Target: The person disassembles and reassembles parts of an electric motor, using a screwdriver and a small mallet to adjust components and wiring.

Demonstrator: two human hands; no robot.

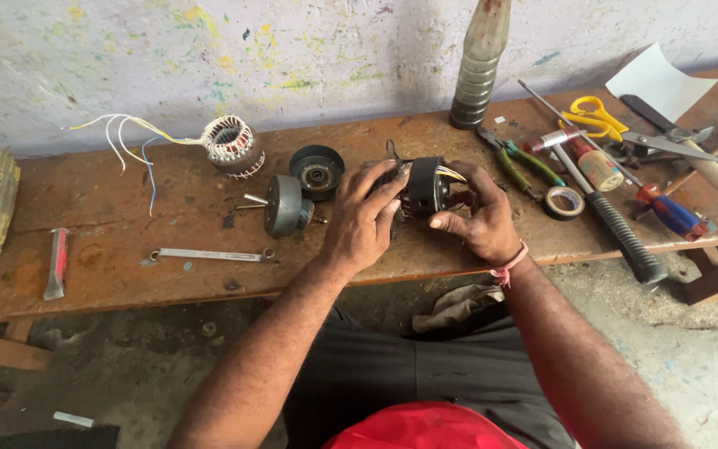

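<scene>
Both hands close around a black round motor housing (pixel 424 189) that rests on the wooden bench (pixel 110 274), with coloured wires poking out of its right side. My left hand (pixel 361 218) covers its left face, fingers spread over the top. My right hand (pixel 479 218) grips its right side, thumb underneath. Just left of the hands lie a grey rotor with a shaft (pixel 283 205) and a black end cap with a bearing (pixel 316 170). A copper-wound stator (pixel 233 144) with long loose wires sits farther left.
A flat spanner (pixel 209 254) and a red-handled tool (pixel 56 264) lie at the bench's left. To the right are green pliers (pixel 522 161), black tape (pixel 564 201), a hammer (pixel 612 218), yellow scissors (pixel 596 117), screwdrivers and white paper. A dusty bottle (pixel 479 62) stands against the wall.
</scene>
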